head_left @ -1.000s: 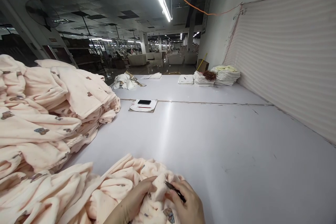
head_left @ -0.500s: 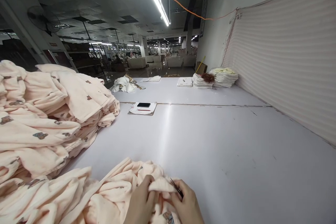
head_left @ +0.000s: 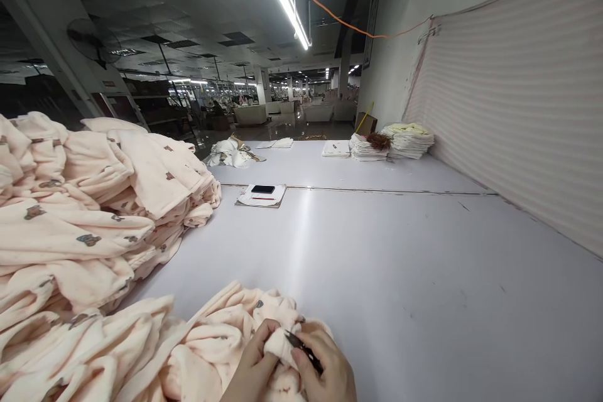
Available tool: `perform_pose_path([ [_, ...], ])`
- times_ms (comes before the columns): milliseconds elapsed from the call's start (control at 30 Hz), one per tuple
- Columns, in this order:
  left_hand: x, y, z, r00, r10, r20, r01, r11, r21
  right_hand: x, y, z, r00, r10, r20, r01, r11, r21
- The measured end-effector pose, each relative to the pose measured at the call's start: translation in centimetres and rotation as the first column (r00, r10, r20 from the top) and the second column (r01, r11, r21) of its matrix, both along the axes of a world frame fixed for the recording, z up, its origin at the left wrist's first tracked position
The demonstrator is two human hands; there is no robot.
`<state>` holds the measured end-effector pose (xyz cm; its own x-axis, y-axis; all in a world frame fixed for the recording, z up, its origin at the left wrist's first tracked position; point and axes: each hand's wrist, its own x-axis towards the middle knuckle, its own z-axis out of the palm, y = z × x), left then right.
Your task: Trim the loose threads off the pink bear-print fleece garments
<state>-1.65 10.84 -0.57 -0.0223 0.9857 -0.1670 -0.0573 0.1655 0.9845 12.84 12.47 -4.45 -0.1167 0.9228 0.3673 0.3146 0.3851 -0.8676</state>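
A crumpled pale pink fleece garment [head_left: 207, 339] with small bear prints lies at the near edge of the white table [head_left: 377, 251]. My left hand [head_left: 252, 367] pinches a fold of this garment, fingers closed on the cloth. My right hand [head_left: 325, 370] is closed on a thin dark tool, probably thread snips [head_left: 304, 352], whose tip rests against the pinched fold. Both hands meet at the bottom centre of the view.
A tall stack of the same pink garments [head_left: 89, 201] fills the left side. Farther off lie a clipboard with a phone [head_left: 262, 194], a white cloth heap [head_left: 230, 152], and folded white stacks [head_left: 405, 140]. A striped fabric wall [head_left: 518, 100] borders the right.
My hands shifted slightly on the garment, re-gripping a new fold; the tool's tip now points at the pinched cloth. The camera tilted a little.
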Motion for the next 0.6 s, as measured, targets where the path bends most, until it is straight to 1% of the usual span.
perform_pose_path([
  [100,-0.2,-0.1,0.2,0.998,-0.043,-0.036,0.043,0.999,-0.011,0.3,-0.1,-0.5,0.998,0.014,-0.057,-0.015,1.0,-0.013],
  [200,-0.3,-0.5,0.7,0.993,-0.104,-0.055,0.101,0.994,-0.039,0.3,-0.3,-0.6,0.992,0.012,-0.125,-0.013,1.0,-0.005],
  [267,-0.4,-0.8,0.8,0.992,-0.115,-0.054,0.112,0.992,-0.056,0.0,-0.7,-0.4,0.993,0.004,-0.114,-0.001,1.0,0.026],
  [400,-0.5,-1.2,0.8,0.989,-0.128,-0.068,0.125,0.991,-0.052,-0.6,-1.2,-0.2,0.999,-0.043,-0.013,0.043,0.998,0.053],
  [467,-0.4,-1.4,0.8,0.984,-0.145,-0.099,0.139,0.988,-0.067,-0.2,-1.0,-0.6,0.996,-0.059,-0.069,0.062,0.998,0.032],
  [500,-0.3,-1.5,0.8,0.985,-0.131,-0.116,0.122,0.99,-0.076,0.3,-0.8,-0.9,0.989,-0.086,-0.122,0.086,0.996,-0.009],
  [533,-0.3,-1.6,0.7,0.986,-0.106,-0.13,0.096,0.992,-0.083,0.9,-0.6,-1.4,0.974,-0.14,-0.177,0.125,0.988,-0.092],
  [567,-0.3,-1.8,0.5,0.988,-0.073,-0.138,0.061,0.994,-0.086,1.5,-0.4,-2.0,0.95,-0.221,-0.22,0.176,0.962,-0.206],
  [600,-0.4,-1.9,0.3,0.989,-0.035,-0.143,0.023,0.996,-0.083,2.1,-0.3,-2.6,0.92,-0.312,-0.239,0.225,0.917,-0.329],
])
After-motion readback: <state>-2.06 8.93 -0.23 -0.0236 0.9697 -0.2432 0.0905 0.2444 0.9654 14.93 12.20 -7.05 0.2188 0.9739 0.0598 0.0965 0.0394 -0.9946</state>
